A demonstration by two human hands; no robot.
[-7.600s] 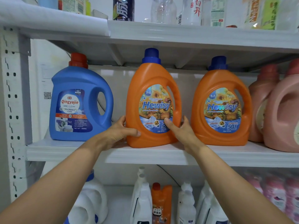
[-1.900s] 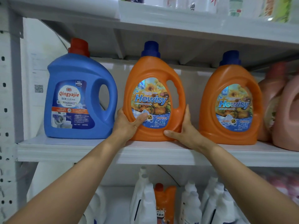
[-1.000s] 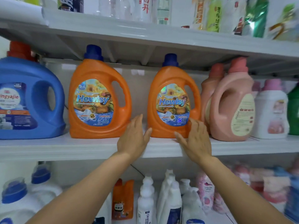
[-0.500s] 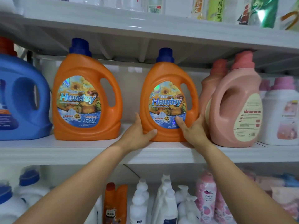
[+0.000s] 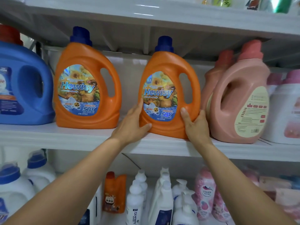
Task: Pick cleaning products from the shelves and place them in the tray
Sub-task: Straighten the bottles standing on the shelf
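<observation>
Two orange Hewisy detergent jugs with dark blue caps stand on the middle shelf (image 5: 81,135). The right orange jug (image 5: 168,88) is held low at both sides. My left hand (image 5: 133,125) grips its lower left corner, thumb across the front. My right hand (image 5: 197,125) grips its lower right corner, thumb on the front beside the label. The jug tilts slightly left, its base near the shelf's front edge. The left orange jug (image 5: 87,88) stands upright and untouched. No tray is in view.
A blue jug (image 5: 24,88) with a red cap stands at the far left. Pink jugs (image 5: 240,98) crowd close to the held jug's right side, with white-and-pink bottles (image 5: 285,108) beyond. The upper shelf hangs low over the caps. White pump bottles (image 5: 164,197) fill the lower shelf.
My hands left the left orange jug, moved right and took hold of the right orange jug. In the last half second that jug has tilted and come forward slightly.
</observation>
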